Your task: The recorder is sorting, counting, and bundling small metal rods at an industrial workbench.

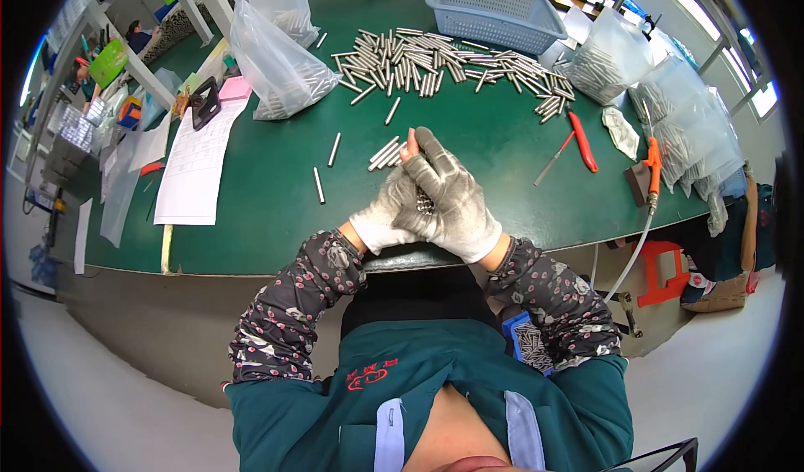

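Both hands wear worn grey-white gloves and are pressed together over the near part of the green table. My left hand [387, 208] lies under and beside my right hand [456, 196], whose fingers cross over it. Between the palms shows a bundle of metal pins [425, 202], ends toward me; most of it is hidden. Just beyond the left fingers lie a few short steel pins [385, 152] side by side. Two loose pins, one upper [334, 149] and one lower [319, 185], rest to the left. Farther back spreads a large heap of pins [410, 57].
A blue plastic basket [494, 32] stands behind the heap. Clear bags of pins stand left [280, 70] and right [607, 57]. A red-handled tool [584, 141] and an orange air gun [653, 166] lie right. Papers [197, 175] and a phone [204, 103] lie left.
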A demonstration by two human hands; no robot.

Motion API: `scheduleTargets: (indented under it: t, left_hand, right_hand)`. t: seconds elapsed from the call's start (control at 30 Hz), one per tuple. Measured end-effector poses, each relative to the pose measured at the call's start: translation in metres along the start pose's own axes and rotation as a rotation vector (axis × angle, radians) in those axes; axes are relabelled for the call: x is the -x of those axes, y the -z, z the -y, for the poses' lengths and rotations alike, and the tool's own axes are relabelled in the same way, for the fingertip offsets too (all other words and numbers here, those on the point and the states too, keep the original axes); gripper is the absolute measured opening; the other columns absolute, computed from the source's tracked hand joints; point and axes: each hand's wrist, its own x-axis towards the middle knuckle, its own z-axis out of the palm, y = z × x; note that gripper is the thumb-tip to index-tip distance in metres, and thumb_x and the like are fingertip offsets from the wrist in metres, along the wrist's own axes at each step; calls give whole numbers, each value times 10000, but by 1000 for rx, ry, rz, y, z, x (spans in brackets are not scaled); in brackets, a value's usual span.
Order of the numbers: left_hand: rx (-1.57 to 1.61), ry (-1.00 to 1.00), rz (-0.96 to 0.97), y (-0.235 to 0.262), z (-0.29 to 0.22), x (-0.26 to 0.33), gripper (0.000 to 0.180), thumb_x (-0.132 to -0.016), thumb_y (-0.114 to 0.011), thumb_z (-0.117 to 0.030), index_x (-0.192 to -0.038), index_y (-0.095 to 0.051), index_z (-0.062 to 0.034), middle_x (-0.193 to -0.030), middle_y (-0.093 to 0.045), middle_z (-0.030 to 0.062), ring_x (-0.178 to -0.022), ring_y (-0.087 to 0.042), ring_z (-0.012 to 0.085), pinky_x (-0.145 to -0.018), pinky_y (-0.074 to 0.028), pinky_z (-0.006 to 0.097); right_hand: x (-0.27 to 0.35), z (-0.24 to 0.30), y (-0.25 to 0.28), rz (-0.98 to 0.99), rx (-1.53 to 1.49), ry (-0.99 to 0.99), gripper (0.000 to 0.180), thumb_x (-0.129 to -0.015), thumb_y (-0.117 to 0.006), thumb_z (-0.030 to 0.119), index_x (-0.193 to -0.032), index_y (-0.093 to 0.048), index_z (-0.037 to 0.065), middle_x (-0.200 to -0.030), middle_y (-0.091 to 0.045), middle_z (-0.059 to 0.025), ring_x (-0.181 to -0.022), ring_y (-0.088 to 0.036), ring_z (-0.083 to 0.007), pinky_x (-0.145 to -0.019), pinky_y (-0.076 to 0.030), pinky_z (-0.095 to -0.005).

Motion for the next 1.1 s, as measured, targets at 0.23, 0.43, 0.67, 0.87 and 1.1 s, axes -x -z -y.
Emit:
scheduleTargets:
  t: [0.23, 0.43, 0.67, 0.87, 1.1]
  left_hand:
    - [-347, 32, 101, 8, -6, 1, 928, -579, -738, -390, -1311, -236, -120, -1309, -371, 107, -1232, -322, 258, -1070, -145, 410]
    - [-701, 121, 168, 5, -3, 8, 832, -584, -678, -583, -1271, -462, -167, -1200, -489, 89, -1186, -385, 299, -1060, -112, 545]
    - [-668, 122, 32, 0, 5, 13, 1292, -551, -707, -586, -1382, 53, 47, -1215, -454, 166, -1190, -373, 325, -1056, -147, 520]
    - [-660, 137, -10, 3, -1, 11, 1271, -537, -748, -517, -1378, 3, 71, -1222, -444, 173, -1176, -379, 343, -1058, -174, 479]
    - [-355, 91, -138, 5, 0, 9, 1206, -546, -792, -390, -1404, -40, -1, -1318, -334, 223, -1216, -330, 384, -1039, -259, 424]
  right_hand:
    - [6, -5, 3, 44, 32, -22, 488, -750, -647, 385, -1126, -581, 81, -1221, -442, -307, -972, -549, -421, -799, -464, -400]
    - [7, 5, 3, 15, 106, 12, 399, -721, -670, 307, -1064, -611, 113, -1089, -553, -171, -829, -569, -322, -700, -479, -380]
    - [5, 5, 3, 67, 180, 30, 337, -698, -674, 293, -970, -616, 103, -892, -588, -100, -747, -561, -281, -625, -472, -379]
    - [0, -19, -9, -223, -142, -30, 186, -663, -650, 110, -840, -634, 54, -729, -595, -108, -661, -560, -272, -604, -479, -350]
    - [-11, -29, 3, -533, -1287, -989, 149, -829, -581, 172, -849, -584, 24, -750, -636, -72, -593, -605, -163, -536, -495, -268]
